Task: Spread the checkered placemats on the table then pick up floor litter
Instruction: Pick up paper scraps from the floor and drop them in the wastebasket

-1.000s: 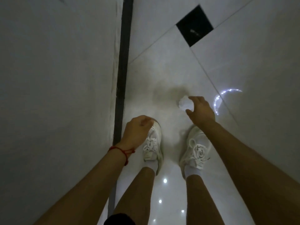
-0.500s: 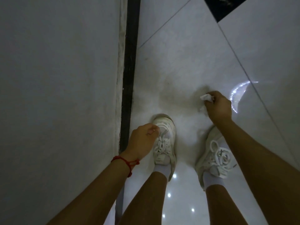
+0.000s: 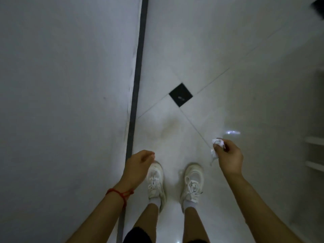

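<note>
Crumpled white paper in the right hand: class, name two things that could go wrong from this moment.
1. The crumpled white paper is only pinched at the fingers of the right hand, and a loose strip dangles below; a piece might tear off or slip back onto the floor.
2. The glossy floor shows bright reflections, so it may be slippery under the white sneakers.

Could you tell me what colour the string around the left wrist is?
Red; the wrist string shows in the head view.
</note>
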### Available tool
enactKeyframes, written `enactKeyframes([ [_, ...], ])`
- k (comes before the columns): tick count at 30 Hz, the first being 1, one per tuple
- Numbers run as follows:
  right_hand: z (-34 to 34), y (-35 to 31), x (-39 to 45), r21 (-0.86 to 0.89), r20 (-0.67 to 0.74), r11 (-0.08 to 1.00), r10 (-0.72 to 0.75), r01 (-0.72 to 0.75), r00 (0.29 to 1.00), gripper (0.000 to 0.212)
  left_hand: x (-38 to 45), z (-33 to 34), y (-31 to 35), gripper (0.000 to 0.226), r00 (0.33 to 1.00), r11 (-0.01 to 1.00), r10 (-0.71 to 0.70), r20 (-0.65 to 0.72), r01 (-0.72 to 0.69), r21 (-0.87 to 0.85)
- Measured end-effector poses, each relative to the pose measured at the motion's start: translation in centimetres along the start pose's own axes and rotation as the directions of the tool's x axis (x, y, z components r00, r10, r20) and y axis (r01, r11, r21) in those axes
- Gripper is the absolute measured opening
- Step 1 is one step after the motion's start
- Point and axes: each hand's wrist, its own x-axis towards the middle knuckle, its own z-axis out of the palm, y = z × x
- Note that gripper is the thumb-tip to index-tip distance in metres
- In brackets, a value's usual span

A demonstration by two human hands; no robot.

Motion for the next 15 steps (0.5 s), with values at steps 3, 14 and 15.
enactKeyframes([
  [3,-4.8,-4.9,-2.0,0.089,-0.044,0.996,-0.019,0.023,0.999,0.012,-3.5,-2.2,4.6,0.011,0.997,0.997,0.072,-0.029,-0.072,0.016],
  [14,-17.5,-17.7,-11.7,0.094,-0.019,0.995,-0.032,0.034,0.999,0.024,-16.0,-6.8,17.7,0.017,0.991,0.99,0.13,0.018,-0.131,0.056],
  [15,-18.1,-19.0,-12.1,0.09,-0.015,0.995,-0.028,0.03,0.999,0.02,-16.5,-7.1,18.8,0.016,0.992,0.991,0.126,0.017,-0.127,0.037],
])
